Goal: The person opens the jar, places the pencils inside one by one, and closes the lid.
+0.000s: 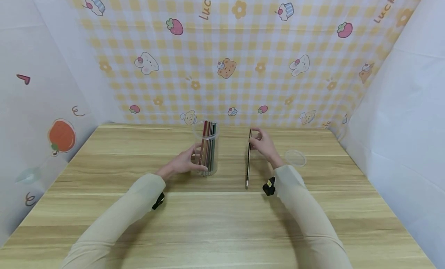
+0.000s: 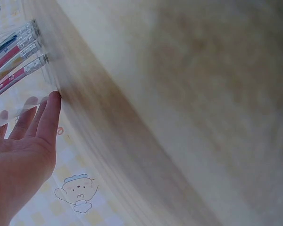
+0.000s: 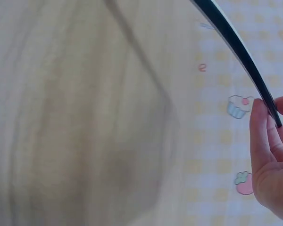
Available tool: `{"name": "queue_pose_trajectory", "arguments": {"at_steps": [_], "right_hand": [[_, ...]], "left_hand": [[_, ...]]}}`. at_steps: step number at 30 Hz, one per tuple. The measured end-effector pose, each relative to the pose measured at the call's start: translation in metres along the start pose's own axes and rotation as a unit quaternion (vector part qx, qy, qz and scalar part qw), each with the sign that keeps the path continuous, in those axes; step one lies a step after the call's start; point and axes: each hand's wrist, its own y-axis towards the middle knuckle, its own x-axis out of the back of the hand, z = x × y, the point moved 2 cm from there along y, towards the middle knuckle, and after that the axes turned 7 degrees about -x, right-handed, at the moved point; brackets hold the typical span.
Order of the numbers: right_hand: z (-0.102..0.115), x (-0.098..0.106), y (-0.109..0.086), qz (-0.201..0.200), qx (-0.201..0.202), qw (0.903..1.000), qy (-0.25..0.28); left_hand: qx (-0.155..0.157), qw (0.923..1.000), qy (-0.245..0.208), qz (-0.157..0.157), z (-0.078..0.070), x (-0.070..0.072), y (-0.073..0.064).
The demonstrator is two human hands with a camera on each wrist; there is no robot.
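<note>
A clear plastic cup [image 1: 216,160] stands upright on the table, with several pencils [image 1: 208,145] of different colours in it. Their eraser ends point down, as the left wrist view shows with the pencils [image 2: 26,68] close up. My left hand [image 1: 183,160] holds the cup low on its left side, thumb in front and fingers around the back. To the right of the cup, my right hand [image 1: 265,144] pinches a dark pencil [image 1: 248,157] near its far end. This pencil's eraser end points toward me. Thumb and fingertips meet on the pencil [image 3: 245,56] in the right wrist view.
A round clear lid [image 1: 295,157] lies on the wooden table [image 1: 222,222], right of my right hand. Behind the table hangs a yellow checked cloth [image 1: 243,87]. White cloths close off the left and right sides.
</note>
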Motion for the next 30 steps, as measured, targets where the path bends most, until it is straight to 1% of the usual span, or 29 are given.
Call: {"name": "queue_pose_trajectory", "arguments": {"at_steps": [4, 9, 14, 17, 22, 30], "right_hand": [[0.01, 0.006, 0.0, -0.021, 0.018, 0.9993, 0.024], [0.024, 0.011, 0.0, -0.034, 0.034, 0.9976, 0.051], [0.043, 0.015, -0.001, -0.058, 0.059, 0.9933, 0.08], [0.057, 0.017, -0.002, -0.073, 0.088, 0.9883, 0.102], [0.077, 0.02, -0.006, -0.087, 0.143, 0.9753, 0.145], [0.104, 0.022, -0.015, -0.097, 0.176, 0.9624, 0.183]], "left_hand": [[-0.003, 1.0, 0.006, -0.005, 0.004, 0.0, 0.001], [-0.002, 0.9999, 0.011, -0.009, 0.004, 0.0, 0.002], [-0.002, 0.9999, 0.012, -0.009, 0.004, 0.0, 0.002], [-0.006, 0.9999, 0.013, -0.007, 0.003, 0.001, 0.001], [0.002, 0.9999, 0.012, -0.009, 0.004, 0.001, 0.001], [-0.006, 0.9999, 0.01, -0.007, 0.003, 0.0, 0.001]]}}
